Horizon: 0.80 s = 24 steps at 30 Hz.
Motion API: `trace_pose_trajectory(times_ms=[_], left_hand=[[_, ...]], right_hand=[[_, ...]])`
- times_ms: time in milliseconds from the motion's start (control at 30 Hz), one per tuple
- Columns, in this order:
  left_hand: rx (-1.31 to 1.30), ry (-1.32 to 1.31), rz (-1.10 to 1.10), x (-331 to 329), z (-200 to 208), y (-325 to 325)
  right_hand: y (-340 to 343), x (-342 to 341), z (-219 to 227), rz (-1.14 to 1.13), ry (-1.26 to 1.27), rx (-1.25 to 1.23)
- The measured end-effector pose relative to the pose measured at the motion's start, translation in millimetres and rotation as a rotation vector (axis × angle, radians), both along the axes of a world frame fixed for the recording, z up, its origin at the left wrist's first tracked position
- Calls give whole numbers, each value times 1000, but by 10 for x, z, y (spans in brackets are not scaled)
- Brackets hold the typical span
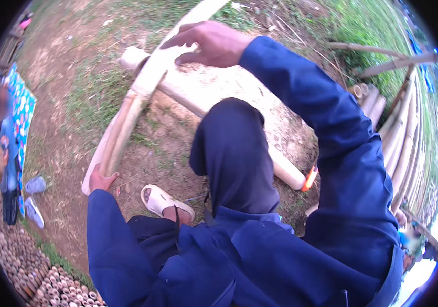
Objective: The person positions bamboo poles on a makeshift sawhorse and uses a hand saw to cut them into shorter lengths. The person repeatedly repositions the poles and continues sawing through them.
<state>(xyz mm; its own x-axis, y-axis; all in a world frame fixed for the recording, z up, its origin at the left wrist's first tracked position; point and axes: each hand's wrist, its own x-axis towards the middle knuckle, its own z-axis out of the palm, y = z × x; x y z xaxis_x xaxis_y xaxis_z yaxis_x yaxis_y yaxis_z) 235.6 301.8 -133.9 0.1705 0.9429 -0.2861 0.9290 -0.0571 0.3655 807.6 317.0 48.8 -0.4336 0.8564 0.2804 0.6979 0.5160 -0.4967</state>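
Bare brown ground (52,210) with grass patches spreads beneath everything, and a stack of long bamboo poles (400,143) runs along its right edge. The largest thing in use is a pale bamboo pole (151,74), lying aslant over a shorter bamboo log (180,97) near the log's far left end. It looks stiff and fairly light for its length, unlikely to dent but smooth enough to slide or roll on the round log; a hold on each side of the crossing should steady it best, with care for any sharp edges. A knot ring marks its middle, and below that its lower half shows a lengthwise groove or split, I cannot tell which. Dusty, pale shavings (239,82) cover the soil beyond the log. The right hand (211,45) arches over the pole's upper part, thumb apart from fingers; whether it grips is unclear. The left hand (102,180) grasps the lower end, thumb across it. Smallest is an orange object (310,178) at the log's near right end, its kind unclear.
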Motion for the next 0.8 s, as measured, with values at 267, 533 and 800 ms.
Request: trace_pose_trajectory(times_ms=[267, 533, 800], left_hand=[[-2, -38, -22, -77, -132, 127], [-16, -52, -23, -290, -248, 123], [-42, 161, 63, 397, 202, 68]], right_hand=[[-3742, 2434, -1085, -1282, 36, -292], [-5973, 751, -2692, -1691, 70, -889], [-6387, 925, -3414, -1750, 655, -536]])
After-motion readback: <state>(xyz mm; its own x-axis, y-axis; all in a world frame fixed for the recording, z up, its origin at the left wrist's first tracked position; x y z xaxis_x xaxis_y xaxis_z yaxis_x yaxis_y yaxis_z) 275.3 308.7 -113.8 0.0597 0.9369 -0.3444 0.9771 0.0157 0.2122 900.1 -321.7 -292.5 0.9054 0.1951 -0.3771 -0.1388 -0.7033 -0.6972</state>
